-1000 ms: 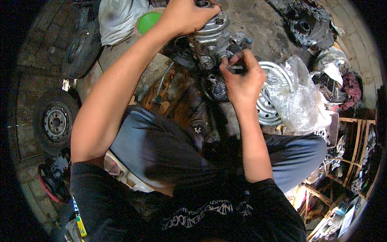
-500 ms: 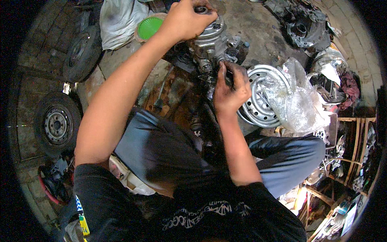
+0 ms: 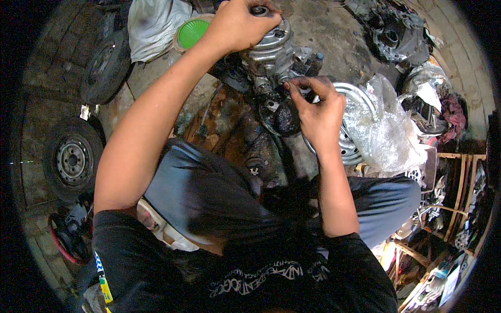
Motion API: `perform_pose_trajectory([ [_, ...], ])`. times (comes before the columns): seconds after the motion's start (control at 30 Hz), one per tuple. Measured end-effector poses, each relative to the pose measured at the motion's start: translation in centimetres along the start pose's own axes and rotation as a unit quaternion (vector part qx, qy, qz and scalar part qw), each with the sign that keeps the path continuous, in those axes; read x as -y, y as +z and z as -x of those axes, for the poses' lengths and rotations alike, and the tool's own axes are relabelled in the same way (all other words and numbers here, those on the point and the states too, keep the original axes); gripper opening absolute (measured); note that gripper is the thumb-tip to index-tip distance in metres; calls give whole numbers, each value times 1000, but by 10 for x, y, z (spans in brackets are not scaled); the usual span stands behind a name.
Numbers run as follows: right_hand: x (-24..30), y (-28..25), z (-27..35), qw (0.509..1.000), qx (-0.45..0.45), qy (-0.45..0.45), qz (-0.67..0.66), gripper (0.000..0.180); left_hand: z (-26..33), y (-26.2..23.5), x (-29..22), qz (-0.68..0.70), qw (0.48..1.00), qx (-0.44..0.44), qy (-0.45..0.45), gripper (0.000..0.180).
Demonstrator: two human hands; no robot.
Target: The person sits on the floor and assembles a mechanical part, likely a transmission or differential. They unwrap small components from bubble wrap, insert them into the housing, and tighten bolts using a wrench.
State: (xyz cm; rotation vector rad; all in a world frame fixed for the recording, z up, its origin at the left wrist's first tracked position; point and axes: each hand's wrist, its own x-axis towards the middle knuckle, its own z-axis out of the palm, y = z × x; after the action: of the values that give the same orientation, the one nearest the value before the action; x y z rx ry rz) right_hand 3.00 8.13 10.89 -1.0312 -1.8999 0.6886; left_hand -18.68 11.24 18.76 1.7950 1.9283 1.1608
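A grey cast-metal machine part (image 3: 271, 57) with a round, ribbed body stands upright on the floor in front of me. My left hand (image 3: 245, 23) is closed on its top end, beside a round opening. Low on the part's right side, my right hand (image 3: 319, 101) pinches with thumb and forefinger at a small fitting. Anything between those fingertips is too small to make out. Just below the metal part lies a dark, greasy round piece (image 3: 286, 117), partly behind my right hand.
Right of my hand, a silver wheel rim (image 3: 350, 148) lies under clear plastic wrap (image 3: 383, 125). A green dish (image 3: 192, 34) and a white sack (image 3: 156, 31) are at the upper left. Tyred wheels (image 3: 73, 160) stand at far left; a dirty gearbox-like casting (image 3: 391, 39) lies upper right.
My right hand and forearm have swung to the right, opening the fingers' angle and uncovering the dark round piece. My left hand keeps its hold on the metal part's top.
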Motion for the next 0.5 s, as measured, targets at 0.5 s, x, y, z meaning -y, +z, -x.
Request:
perform_pose_trajectory([
  [0.5, 0, 3, -16, 1000, -3, -11, -11, 28, 0, 2, -2, 18, 1000, -4, 7, 26],
])
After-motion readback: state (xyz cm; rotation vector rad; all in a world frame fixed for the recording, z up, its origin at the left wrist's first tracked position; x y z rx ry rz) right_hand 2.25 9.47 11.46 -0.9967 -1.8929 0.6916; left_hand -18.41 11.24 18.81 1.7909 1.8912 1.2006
